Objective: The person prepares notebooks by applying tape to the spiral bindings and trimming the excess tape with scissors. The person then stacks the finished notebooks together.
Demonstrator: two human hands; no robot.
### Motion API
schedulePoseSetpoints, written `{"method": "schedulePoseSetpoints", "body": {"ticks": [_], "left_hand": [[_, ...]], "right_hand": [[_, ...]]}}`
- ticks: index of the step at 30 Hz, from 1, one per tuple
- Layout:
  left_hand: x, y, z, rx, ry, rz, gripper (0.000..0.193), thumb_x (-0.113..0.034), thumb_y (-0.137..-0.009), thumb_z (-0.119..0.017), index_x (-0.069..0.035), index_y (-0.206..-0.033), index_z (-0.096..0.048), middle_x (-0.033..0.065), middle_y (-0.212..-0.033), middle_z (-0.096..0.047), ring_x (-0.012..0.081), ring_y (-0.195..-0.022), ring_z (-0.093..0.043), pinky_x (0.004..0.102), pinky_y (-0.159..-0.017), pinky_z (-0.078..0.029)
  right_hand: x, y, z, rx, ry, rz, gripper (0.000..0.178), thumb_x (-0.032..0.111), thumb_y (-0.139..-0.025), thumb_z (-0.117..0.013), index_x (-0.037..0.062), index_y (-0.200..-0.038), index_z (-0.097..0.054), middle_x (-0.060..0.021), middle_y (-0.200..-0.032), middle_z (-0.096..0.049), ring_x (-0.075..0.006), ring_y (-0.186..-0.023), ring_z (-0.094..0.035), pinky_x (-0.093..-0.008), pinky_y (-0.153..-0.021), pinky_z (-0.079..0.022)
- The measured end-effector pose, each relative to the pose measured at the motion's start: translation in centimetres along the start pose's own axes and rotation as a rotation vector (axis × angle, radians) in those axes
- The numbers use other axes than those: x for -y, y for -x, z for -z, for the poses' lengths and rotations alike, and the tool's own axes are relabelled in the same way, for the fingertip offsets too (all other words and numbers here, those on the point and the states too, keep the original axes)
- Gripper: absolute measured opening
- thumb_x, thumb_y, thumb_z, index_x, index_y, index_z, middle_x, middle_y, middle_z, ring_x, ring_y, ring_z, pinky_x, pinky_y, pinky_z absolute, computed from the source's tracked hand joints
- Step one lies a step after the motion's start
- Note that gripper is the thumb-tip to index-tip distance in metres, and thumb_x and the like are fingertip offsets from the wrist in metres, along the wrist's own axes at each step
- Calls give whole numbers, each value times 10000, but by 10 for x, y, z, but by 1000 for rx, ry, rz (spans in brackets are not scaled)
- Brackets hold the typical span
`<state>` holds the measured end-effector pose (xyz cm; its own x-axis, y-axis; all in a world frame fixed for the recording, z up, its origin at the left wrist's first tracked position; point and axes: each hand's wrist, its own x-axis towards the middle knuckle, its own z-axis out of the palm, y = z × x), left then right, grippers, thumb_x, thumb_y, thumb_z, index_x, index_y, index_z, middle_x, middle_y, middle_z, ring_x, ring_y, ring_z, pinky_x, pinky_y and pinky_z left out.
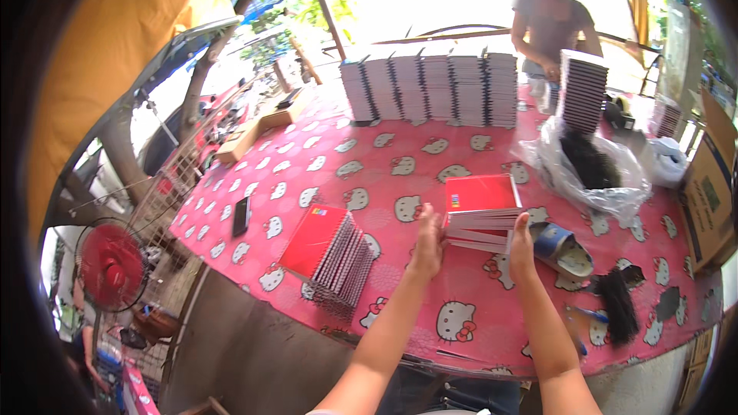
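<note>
Between my two palms stands a stack of red-covered notebooks (483, 194), its pages slightly fanned at the near side. My left hand (428, 242) presses its left side with the fingers straight and together. Against the right side rests my right hand (523, 252), thumb up at the corner; its other fingers are partly hidden. A taller stack of spiral-bound red notebooks (317, 240) sits to the left, its coils facing right and near. Just right of my right hand lies a blue-and-white roll-shaped thing (565, 249).
Tall rows of bound notebooks (430, 88) line the table's far side. A clear plastic bag (626, 192) holds black bristly material; a similar black bundle (617, 303) lies nearer. A phone (241, 217), red fan (114, 265) and cardboard box (711, 184) flank the table (384, 161). A person (552, 19) stands opposite.
</note>
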<state>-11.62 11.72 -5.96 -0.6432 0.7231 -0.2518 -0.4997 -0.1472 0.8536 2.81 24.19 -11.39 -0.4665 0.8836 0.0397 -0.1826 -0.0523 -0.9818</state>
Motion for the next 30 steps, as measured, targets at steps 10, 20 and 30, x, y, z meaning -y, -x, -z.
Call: {"method": "schedulePoseSetpoints", "body": {"ticks": [10,20,30], "left_hand": [[18,-3,9,153,-244,-9,844,-646,-943,-334,-120,-1541,-57,87,-1610,-58,202,-1474,-27,384,-1173,-29],[2,31,8,46,-136,-69,638,-587,-928,-441,-121,-1365,-438,29,-1348,-488,147,-1253,-417,345,-1060,-292],[8,140,31,-80,-59,-61,540,-532,-959,-436,-119,-1300,-506,32,-1279,-559,182,-1185,-487,355,-1003,-339]], "right_hand": [[11,35,-16,-15,269,265,782,659,-939,-363,-26,-1312,-430,-204,-1152,-569,-320,-1104,-532,-380,-966,-382],[20,53,-16,155,273,261,792,595,-914,-509,-51,-1348,-364,-229,-1273,-501,-354,-1186,-494,-410,-1018,-359],[20,138,-4,313,371,246,854,632,-888,-513,-33,-1390,-329,-234,-1267,-493,-357,-1199,-485,-422,-1024,-358]]}}
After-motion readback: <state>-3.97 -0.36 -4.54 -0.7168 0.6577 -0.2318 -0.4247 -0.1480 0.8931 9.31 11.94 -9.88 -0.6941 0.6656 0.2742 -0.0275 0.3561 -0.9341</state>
